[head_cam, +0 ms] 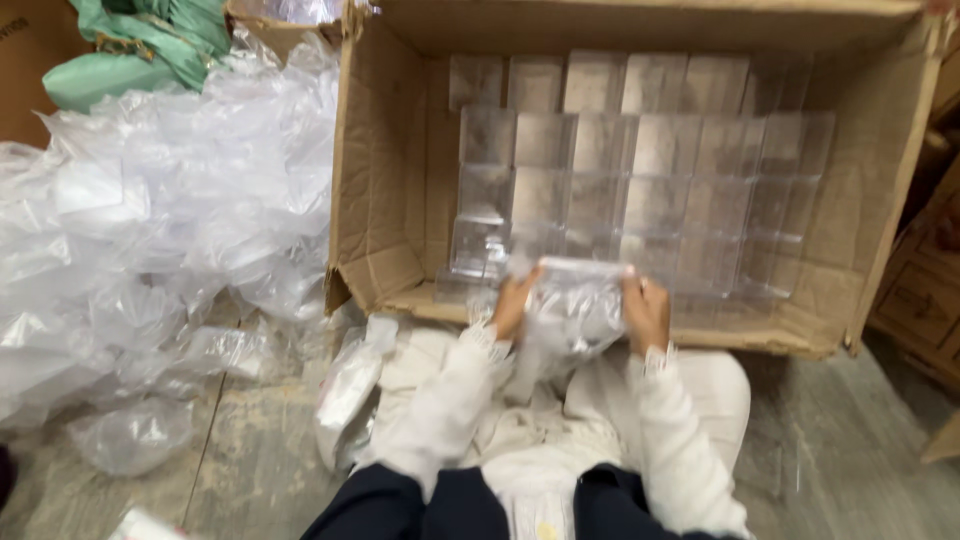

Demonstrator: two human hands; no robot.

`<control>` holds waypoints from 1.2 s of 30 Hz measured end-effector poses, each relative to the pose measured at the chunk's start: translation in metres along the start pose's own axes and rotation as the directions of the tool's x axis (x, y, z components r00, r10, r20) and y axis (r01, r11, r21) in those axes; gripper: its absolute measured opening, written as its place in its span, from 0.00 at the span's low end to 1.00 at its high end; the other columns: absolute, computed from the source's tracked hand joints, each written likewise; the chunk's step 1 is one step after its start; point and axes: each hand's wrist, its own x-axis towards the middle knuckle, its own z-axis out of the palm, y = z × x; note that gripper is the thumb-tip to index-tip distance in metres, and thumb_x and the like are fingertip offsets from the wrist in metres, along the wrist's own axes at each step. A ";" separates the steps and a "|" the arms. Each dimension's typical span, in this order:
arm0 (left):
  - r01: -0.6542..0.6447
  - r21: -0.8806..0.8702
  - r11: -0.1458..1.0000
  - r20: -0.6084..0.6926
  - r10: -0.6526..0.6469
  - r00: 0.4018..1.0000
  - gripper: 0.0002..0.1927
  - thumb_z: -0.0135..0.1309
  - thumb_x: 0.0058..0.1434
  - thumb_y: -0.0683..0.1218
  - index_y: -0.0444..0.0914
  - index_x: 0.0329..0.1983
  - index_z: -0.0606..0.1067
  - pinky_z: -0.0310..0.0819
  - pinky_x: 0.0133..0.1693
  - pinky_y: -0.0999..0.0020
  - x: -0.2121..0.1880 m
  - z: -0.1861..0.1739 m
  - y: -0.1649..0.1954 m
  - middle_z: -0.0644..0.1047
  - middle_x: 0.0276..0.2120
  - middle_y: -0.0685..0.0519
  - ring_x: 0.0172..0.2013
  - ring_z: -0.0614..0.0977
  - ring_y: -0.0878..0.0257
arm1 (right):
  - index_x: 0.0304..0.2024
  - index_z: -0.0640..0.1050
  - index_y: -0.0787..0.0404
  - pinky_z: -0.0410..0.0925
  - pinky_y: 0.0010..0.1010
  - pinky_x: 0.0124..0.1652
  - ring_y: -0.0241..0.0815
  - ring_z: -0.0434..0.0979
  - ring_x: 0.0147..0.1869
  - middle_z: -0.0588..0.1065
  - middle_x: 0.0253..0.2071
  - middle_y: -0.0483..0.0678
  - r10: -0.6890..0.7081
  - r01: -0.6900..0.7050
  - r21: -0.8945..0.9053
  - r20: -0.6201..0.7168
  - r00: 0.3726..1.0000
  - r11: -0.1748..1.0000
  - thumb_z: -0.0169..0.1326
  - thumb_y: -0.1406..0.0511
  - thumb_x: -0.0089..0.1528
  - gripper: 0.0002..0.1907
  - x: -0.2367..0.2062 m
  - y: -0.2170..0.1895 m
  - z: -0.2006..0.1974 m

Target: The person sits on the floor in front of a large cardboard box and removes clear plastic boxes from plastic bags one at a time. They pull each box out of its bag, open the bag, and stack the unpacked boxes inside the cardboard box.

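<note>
Grey plank floor, heaped plastic bags

Matt, creased brown cardboard box; inside it, glossy clear hard-plastic cases. Left of box, crinkled shiny thin plastic bags. Below box, rough grey wooden floor, soft white cloth sleeves.
</note>
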 end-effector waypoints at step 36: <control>0.523 0.170 0.835 -0.006 -0.530 0.848 0.36 0.66 0.59 0.60 0.32 0.60 0.72 0.68 0.47 0.65 -0.289 -0.205 0.024 0.74 0.49 0.52 0.45 0.70 0.61 | 0.38 0.78 0.65 0.64 0.24 0.28 0.31 0.69 0.28 0.73 0.24 0.43 -0.205 0.105 0.194 0.619 0.758 0.975 0.55 0.62 0.69 0.11 -0.161 -0.134 0.174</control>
